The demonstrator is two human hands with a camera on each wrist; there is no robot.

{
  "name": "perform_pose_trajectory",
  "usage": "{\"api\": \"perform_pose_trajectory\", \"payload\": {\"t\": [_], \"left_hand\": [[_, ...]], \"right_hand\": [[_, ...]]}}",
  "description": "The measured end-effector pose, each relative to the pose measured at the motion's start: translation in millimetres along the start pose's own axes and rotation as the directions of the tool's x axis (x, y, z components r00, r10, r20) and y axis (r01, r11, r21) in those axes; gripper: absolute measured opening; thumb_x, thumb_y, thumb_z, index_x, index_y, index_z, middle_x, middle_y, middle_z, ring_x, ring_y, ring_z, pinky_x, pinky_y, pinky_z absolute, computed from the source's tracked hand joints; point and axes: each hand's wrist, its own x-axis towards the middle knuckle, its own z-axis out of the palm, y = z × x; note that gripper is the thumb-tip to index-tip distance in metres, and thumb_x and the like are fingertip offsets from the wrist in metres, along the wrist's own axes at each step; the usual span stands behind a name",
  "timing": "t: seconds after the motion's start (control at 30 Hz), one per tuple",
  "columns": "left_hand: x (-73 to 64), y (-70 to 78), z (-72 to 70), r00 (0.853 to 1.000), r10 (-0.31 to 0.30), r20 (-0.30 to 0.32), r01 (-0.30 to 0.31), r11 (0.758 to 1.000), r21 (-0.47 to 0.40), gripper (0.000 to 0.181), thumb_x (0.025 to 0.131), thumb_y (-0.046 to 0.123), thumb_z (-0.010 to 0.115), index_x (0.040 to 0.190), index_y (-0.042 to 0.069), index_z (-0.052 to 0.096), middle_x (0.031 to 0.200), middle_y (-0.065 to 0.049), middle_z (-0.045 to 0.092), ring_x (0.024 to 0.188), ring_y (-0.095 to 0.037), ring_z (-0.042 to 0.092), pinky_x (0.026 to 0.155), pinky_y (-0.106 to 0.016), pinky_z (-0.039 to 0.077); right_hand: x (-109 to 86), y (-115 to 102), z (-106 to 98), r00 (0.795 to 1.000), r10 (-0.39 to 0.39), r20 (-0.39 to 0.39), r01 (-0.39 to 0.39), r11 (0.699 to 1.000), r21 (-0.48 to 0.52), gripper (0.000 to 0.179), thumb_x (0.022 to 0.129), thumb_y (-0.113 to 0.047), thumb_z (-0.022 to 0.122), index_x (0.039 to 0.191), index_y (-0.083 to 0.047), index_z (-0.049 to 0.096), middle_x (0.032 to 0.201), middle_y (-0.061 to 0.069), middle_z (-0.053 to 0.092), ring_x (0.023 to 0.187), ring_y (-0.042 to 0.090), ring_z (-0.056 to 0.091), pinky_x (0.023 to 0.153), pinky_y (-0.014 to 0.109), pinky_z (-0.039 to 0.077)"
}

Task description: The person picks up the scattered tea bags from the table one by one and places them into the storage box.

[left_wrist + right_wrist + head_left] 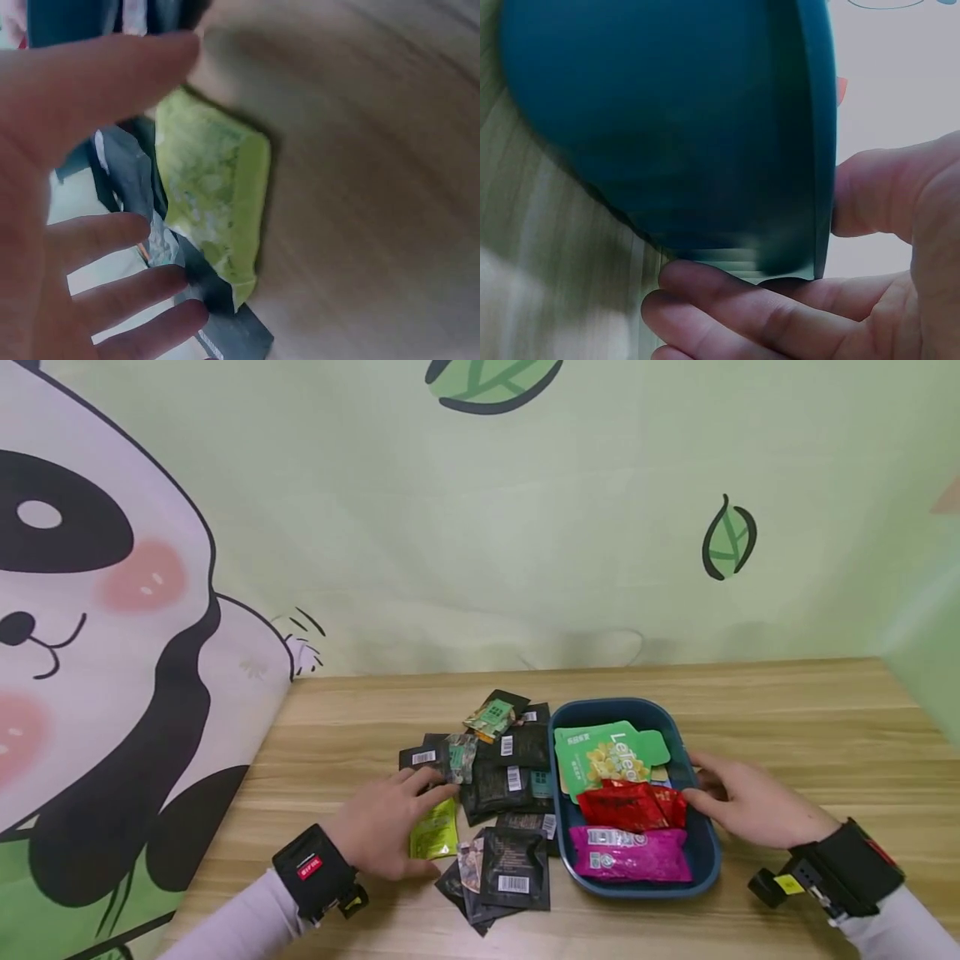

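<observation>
My left hand [386, 822] hovers with spread fingers over a yellow-green packet [435, 832], the thumb on its near side. In the left wrist view, the same packet [210, 187] lies on the wood between thumb and fingers. Around it are several black sachets [513, 868], some with barcode labels. My right hand [750, 797] holds the right side of a dark blue plastic bin [708, 860], thumb at the rim [823, 150] and fingers along the outer wall. Inside the bin lie a green snack box [585, 756], red packets [633, 807] and a magenta packet [630, 856].
More black sachets [498, 789] are heaped against the bin's left side, with a green-labelled sachet [495, 714] on top at the back. A wooden table [810, 718] bears everything. Behind it hangs a pale green backdrop [525, 543] with a panda print.
</observation>
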Motion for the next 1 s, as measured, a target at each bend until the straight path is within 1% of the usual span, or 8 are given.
{"api": "perform_pose_trajectory", "payload": {"t": [0.1,0.23,0.43,0.53,0.73,0.87,1.0], "left_hand": [[-1.1,0.6,4.0,1.000,0.018,-0.025,-0.018,1.000,0.018,0.099,0.067,0.066,0.074,0.151,0.020,0.047,0.140,-0.005,0.050,0.126,-0.027,0.050,0.100,-0.046,0.045],[-1.5,1.2,9.5,0.998,0.020,-0.059,-0.019,1.000,0.017,0.095,0.067,0.062,0.076,0.149,0.019,0.050,0.133,-0.004,0.053,0.119,-0.024,0.053,0.096,-0.043,0.047],[-0.4,7.3,13.4,0.998,-0.005,-0.056,0.006,1.000,0.021,0.094,0.066,0.060,0.075,0.147,0.021,0.051,0.125,-0.001,0.053,0.110,-0.021,0.056,0.086,-0.042,0.052],[0.2,10.5,15.8,0.997,-0.009,-0.070,0.011,1.000,0.026,0.093,0.064,0.059,0.074,0.146,0.021,0.052,0.122,0.000,0.052,0.107,-0.019,0.055,0.084,-0.040,0.051],[0.0,11.9,22.0,0.991,0.000,-0.133,0.005,0.999,0.033,0.091,0.061,0.058,0.071,0.141,0.020,0.053,0.115,0.002,0.050,0.103,-0.018,0.050,0.085,-0.038,0.050],[0.9,10.9,21.0,0.989,-0.018,-0.144,0.020,1.000,0.013,0.090,0.061,0.059,0.071,0.140,0.019,0.052,0.115,0.003,0.048,0.100,-0.015,0.050,0.083,-0.035,0.049],[3.7,10.1,13.7,0.989,-0.039,-0.145,0.036,0.999,-0.018,0.088,0.062,0.058,0.072,0.138,0.016,0.054,0.113,0.003,0.048,0.085,-0.012,0.050,0.073,-0.030,0.049]], "right_hand": [[0.3,0,0,1.000,-0.011,-0.001,0.011,1.000,-0.005,0.069,0.097,-0.037,0.057,0.148,0.007,0.041,0.119,0.013,0.068,0.105,0.021,0.066,0.081,0.029,0.052],[0.3,0,-1,1.000,-0.017,-0.002,0.017,1.000,-0.010,0.068,0.098,-0.037,0.057,0.148,0.007,0.041,0.119,0.013,0.068,0.105,0.020,0.066,0.081,0.028,0.052],[0.1,0,-1,1.000,0.001,0.002,0.000,1.000,-0.009,0.070,0.097,-0.038,0.057,0.149,0.006,0.040,0.119,0.012,0.068,0.105,0.019,0.066,0.081,0.029,0.052],[0.2,0,0,1.000,0.006,0.003,-0.006,1.000,-0.008,0.070,0.097,-0.038,0.057,0.149,0.006,0.040,0.120,0.012,0.068,0.106,0.019,0.066,0.082,0.030,0.052],[0.2,-2,0,1.000,-0.012,-0.008,0.012,1.000,-0.006,0.068,0.098,-0.037,0.057,0.148,0.006,0.041,0.121,0.013,0.068,0.106,0.020,0.066,0.082,0.029,0.052],[-0.3,-3,-1,1.000,-0.012,-0.010,0.011,1.000,-0.008,0.067,0.098,-0.036,0.057,0.147,0.006,0.042,0.120,0.013,0.068,0.105,0.020,0.066,0.082,0.029,0.052],[-1.1,-3,-1,1.000,-0.004,-0.012,0.003,1.000,-0.015,0.066,0.097,-0.036,0.057,0.147,0.006,0.043,0.119,0.012,0.068,0.105,0.020,0.066,0.082,0.030,0.052]]}}
